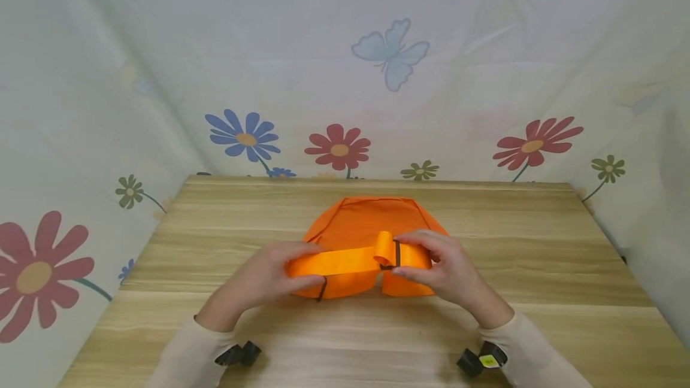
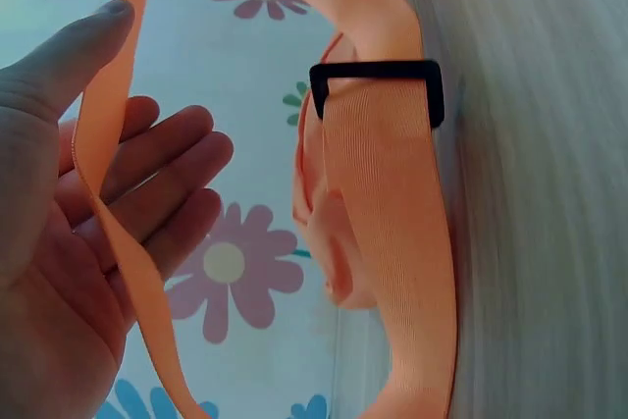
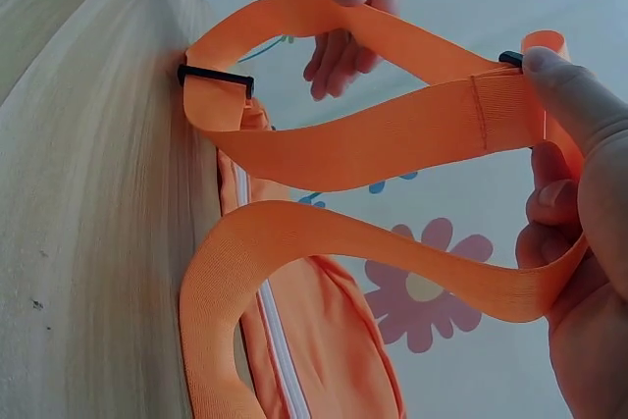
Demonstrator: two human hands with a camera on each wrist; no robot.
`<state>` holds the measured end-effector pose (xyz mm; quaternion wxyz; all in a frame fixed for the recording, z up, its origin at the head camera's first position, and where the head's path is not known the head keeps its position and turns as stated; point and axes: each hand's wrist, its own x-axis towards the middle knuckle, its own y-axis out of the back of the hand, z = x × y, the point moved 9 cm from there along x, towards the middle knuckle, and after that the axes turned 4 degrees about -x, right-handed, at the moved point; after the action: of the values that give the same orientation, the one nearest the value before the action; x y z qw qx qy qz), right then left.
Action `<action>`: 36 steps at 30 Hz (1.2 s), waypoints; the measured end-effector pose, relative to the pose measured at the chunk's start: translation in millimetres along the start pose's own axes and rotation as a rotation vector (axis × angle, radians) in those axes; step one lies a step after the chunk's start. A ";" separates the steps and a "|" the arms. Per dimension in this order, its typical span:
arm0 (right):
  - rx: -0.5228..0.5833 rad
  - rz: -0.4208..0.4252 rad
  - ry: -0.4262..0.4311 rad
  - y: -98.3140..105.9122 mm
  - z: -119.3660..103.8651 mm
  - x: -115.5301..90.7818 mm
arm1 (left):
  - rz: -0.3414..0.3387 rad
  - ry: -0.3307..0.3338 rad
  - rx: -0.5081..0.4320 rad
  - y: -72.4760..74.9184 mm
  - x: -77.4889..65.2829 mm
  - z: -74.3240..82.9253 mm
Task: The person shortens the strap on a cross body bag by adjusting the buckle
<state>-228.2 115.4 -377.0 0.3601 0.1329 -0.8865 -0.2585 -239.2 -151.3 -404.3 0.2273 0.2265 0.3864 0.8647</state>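
An orange fabric bag [image 1: 372,217] with a white zip [image 3: 278,340] lies on the wooden table. Its wide orange strap [image 3: 343,149] is raised in loops on the near side. My left hand [image 1: 275,268] holds a stretch of strap between thumb and fingers; in the left wrist view the strap [image 2: 108,134] crosses its palm. With thumb and fingers my right hand [image 1: 439,262] pinches a black slide buckle [image 1: 398,254], where a short strap end curls up. A second black buckle [image 2: 378,71] sits lower on the strap, apart from both hands.
The wooden table [image 1: 215,226] meets a pale flower-printed cloth [image 1: 291,76] at its back and sides. Small black devices [image 1: 237,354] are on both wrists, close above the table.
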 end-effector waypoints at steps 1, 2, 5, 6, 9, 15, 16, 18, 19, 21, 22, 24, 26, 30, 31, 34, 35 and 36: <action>0.001 -0.003 0.003 -0.4 -0.2 0.1 | -0.004 0.009 0.003 1.2 -2.1 -2.0; 0.010 -0.008 0.005 -1.0 -0.3 0.2 | -0.006 0.013 0.007 2.3 -4.0 -3.9; 0.036 -0.016 0.020 -2.3 -1.3 0.2 | -0.003 0.038 0.017 6.2 -10.1 -10.5; 0.036 -0.014 0.026 -2.2 -1.6 0.3 | -0.003 0.047 0.019 7.2 -11.8 -12.9; 0.041 -0.006 0.035 -1.3 -2.2 0.2 | -0.002 0.077 0.020 10.9 -17.3 -20.6; 0.066 -0.009 0.023 -1.0 -1.5 -0.7 | -0.016 0.125 0.031 20.9 -29.4 -34.5; 0.069 -0.009 0.017 -0.9 -1.1 -0.9 | -0.021 0.131 0.038 22.5 -31.3 -36.8; 0.072 -0.008 0.016 -0.1 -1.3 -0.9 | -0.029 0.145 0.046 25.6 -35.0 -41.6; 0.070 -0.009 0.017 0.0 -1.7 -0.6 | -0.032 0.151 0.049 26.8 -36.5 -44.0; 0.068 -0.010 0.024 -0.1 -2.0 -0.3 | -0.035 0.146 0.061 28.4 -38.2 -46.7; 0.070 -0.010 0.027 -0.1 -2.2 -0.1 | -0.046 0.150 0.068 27.7 -37.9 -47.4; 0.067 -0.007 0.030 -0.6 -2.4 0.2 | -0.073 0.149 0.099 24.1 -35.1 -45.8; 0.063 -0.001 0.024 -1.0 -2.4 0.3 | -0.111 0.129 0.128 17.6 -29.4 -39.7; 0.066 0.005 0.018 -3.3 -4.7 2.0 | -0.155 0.102 0.154 4.0 -14.7 -20.7; 0.070 0.004 0.019 -4.3 -5.8 2.8 | -0.158 0.097 0.140 0.0 -9.9 -15.1; 0.088 -0.001 0.028 -7.3 -8.8 5.2 | -0.161 0.124 0.020 -14.3 4.6 2.0; 0.091 0.000 0.028 -8.2 -9.5 5.9 | -0.166 0.134 -0.049 -20.6 9.9 8.2; 0.095 -0.001 0.026 -9.2 -10.0 6.3 | -0.170 0.145 -0.117 -26.8 15.1 14.1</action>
<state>-225.1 101.4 -372.5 0.3650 0.1536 -0.8929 -0.2143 -237.4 -118.6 -413.3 0.2842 0.1162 0.3685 0.8775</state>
